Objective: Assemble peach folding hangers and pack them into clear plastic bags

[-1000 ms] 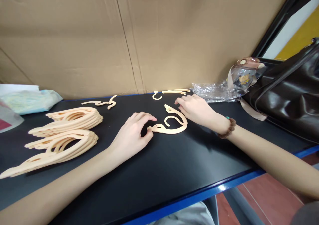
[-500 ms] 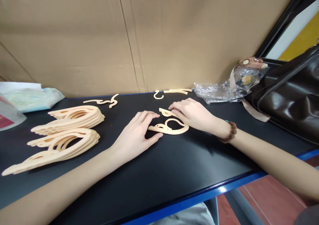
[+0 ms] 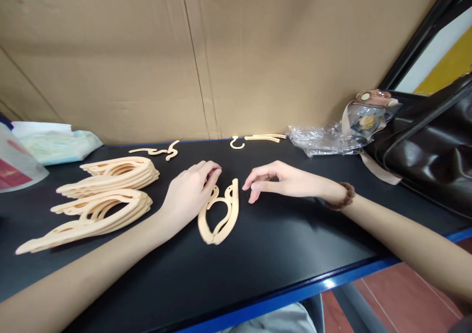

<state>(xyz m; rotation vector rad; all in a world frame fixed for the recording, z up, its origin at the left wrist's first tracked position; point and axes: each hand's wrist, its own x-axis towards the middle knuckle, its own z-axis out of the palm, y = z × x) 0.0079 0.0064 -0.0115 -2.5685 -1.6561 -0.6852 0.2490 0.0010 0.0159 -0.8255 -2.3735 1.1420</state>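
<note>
A folded cream plastic hanger (image 3: 220, 214) lies on the black table (image 3: 280, 254), its open end pointing away from me. My left hand (image 3: 190, 193) rests on its far left end with the fingers curled round that tip. My right hand (image 3: 273, 180) hovers just right of the hanger, fingers loosely apart and holding nothing. A bead bracelet (image 3: 341, 197) is on my right wrist.
Two stacks of folded hangers (image 3: 106, 195) lie at the left. Loose hanger pieces (image 3: 157, 152) and more hanger parts (image 3: 256, 138) sit by the cardboard wall (image 3: 228, 53). Crumpled clear plastic (image 3: 324, 139) and a dark leather bag (image 3: 427, 141) fill the right. Plastic packets (image 3: 44, 144) lie far left.
The hanger has been folded shut and swung round towards me, now lying lengthwise under my left hand. My right hand has let go of it and lifted off to the right.
</note>
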